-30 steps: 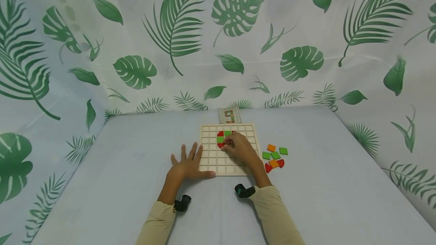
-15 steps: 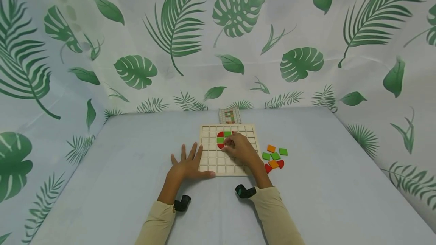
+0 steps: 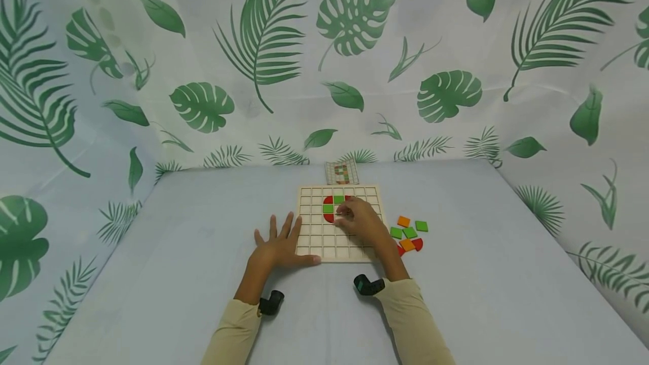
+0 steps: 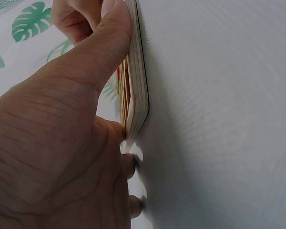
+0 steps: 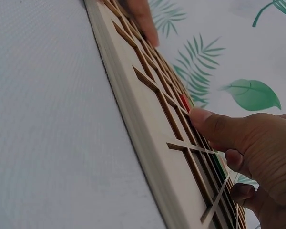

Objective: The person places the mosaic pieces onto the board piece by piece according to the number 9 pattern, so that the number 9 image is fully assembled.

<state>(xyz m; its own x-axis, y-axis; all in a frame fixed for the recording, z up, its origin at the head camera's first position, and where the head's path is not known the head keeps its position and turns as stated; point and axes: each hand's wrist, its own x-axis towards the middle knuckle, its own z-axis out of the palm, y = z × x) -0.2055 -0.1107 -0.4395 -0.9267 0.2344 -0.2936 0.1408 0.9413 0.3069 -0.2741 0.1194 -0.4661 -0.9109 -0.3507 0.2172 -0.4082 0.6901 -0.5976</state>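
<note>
A square wooden grid board [image 3: 329, 244] lies on the table. In its upper middle, red rounded tiles [image 3: 328, 218] and green square tiles [image 3: 328, 208] fill several cells. My left hand [image 3: 276, 249] rests at the board's lower left corner with spread fingers; its thumb lies along the front edge. My right hand [image 3: 361, 221] hovers at the tiles with bent fingers. In the right wrist view, its thumb [image 5: 212, 125] and fingers stand apart at the grid, with no tile visible between them. This hand covers part of the board.
Loose green [image 3: 409, 232], orange [image 3: 407, 245] and red [image 3: 418, 244] tiles lie right of the board, one red partly behind the right wrist. A patterned card [image 3: 342, 173] lies beyond the far edge. Leaf-printed cloth [image 3: 299, 123] rises behind the table.
My right hand has shifted slightly to the right, uncovering more of the lower red tile. The left hand stays in place at the board's corner.
</note>
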